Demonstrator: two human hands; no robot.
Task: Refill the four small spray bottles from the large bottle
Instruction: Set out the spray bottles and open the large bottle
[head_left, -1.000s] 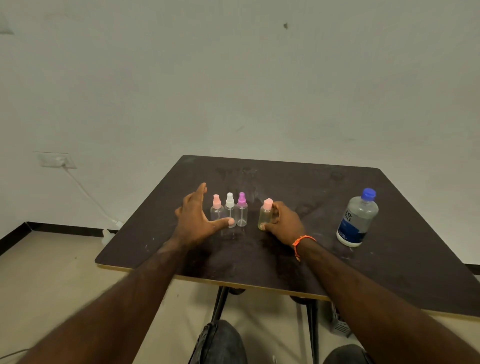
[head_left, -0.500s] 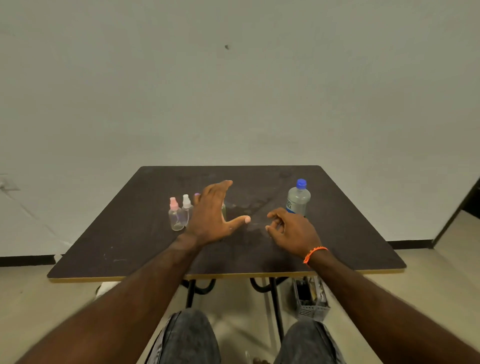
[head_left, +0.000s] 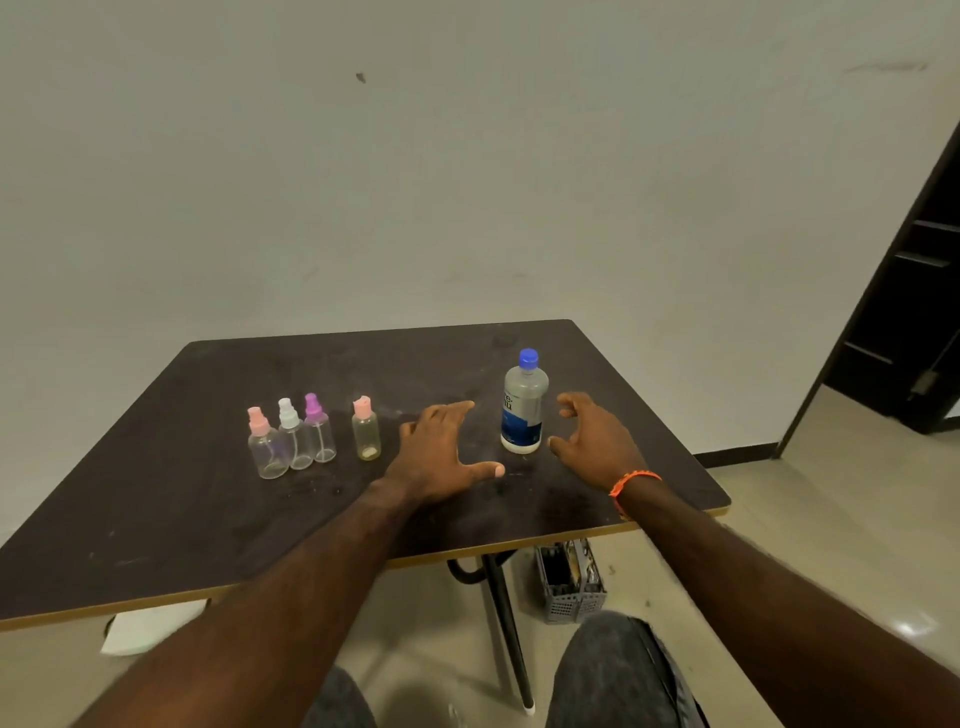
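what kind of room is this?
Probably a sparse office or workroom: bare pale wall, dark table with yellow edging, tiled floor, dark doorway at right. No furnishings settle it.

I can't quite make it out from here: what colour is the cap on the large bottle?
Blue. The large clear plastic bottle wears a blue screw cap, seen best in the head view.

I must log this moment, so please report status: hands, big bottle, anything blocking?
Left hand and right hand open, either side of big bottle, not touching. Blue cap on. Nothing blocking.
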